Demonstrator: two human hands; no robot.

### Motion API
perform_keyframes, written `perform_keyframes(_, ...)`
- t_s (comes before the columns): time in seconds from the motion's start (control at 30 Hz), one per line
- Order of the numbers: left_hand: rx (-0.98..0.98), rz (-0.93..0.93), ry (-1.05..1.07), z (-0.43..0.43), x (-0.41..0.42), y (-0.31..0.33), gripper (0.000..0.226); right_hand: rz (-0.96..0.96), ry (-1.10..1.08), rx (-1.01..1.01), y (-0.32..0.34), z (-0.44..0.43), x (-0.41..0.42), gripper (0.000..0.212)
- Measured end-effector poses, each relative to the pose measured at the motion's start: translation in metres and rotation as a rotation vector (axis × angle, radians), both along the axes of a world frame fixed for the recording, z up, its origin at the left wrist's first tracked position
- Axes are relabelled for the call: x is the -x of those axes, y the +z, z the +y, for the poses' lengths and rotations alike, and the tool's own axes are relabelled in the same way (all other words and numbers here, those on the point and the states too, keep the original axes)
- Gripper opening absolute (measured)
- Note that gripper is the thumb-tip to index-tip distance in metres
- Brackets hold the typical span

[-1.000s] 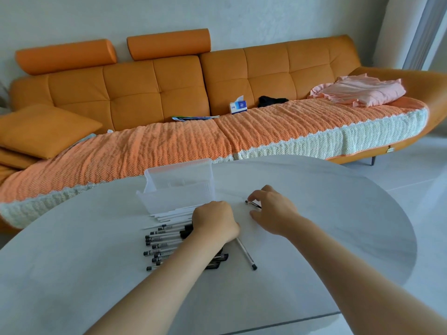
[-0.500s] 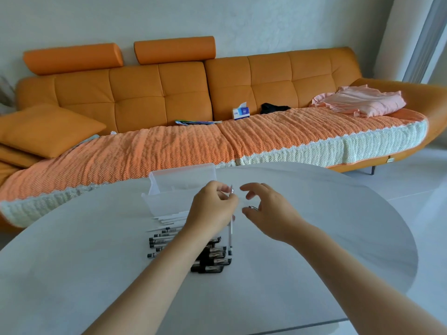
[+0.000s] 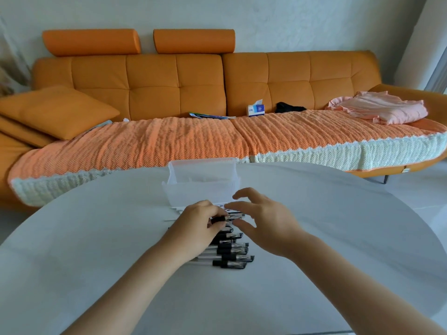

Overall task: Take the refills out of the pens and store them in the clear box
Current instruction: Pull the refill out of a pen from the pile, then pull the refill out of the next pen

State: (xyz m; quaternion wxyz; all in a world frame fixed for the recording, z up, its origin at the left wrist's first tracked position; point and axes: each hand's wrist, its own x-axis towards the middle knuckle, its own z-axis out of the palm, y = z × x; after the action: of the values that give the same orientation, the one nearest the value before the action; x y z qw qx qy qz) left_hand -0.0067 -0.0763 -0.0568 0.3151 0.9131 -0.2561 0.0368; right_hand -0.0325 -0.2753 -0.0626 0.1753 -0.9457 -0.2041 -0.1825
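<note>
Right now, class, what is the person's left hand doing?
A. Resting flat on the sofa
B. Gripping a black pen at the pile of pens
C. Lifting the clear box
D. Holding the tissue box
B: the left hand has its fingers curled round a black pen at the pile of pens, just in front of the clear box, while the right hand is spread open beside it.

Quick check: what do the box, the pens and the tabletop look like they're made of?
Clear box: translucent frosted plastic, background shows faintly through. Pens: clear glossy plastic barrels, black grips, probably rubber or plastic. Table: pale matte top, perhaps stone or laminate; cannot tell.
</note>
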Motion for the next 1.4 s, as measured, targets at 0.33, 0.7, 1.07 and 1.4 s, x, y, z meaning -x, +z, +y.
perform_keyframes(0.33,-0.123,-0.232,0.054,0.020,0.002,0.003,0.018,0.091,-0.049,-0.008,-0.006,0.017,-0.006,0.017)
perform_keyframes(0.7,-0.165,-0.088,-0.011,0.024,-0.003,0.000,0.018,0.122,-0.081,-0.009,-0.001,0.022,-0.006,0.018)
perform_keyframes(1.07,-0.217,-0.186,-0.039,0.016,0.000,-0.004,0.017,0.202,-0.124,-0.002,0.000,0.014,-0.004,0.016)
perform_keyframes(1.4,-0.329,-0.145,-0.062,0.013,-0.007,-0.011,0.034,0.243,-0.145,-0.120,-0.001,0.011,-0.004,0.011)
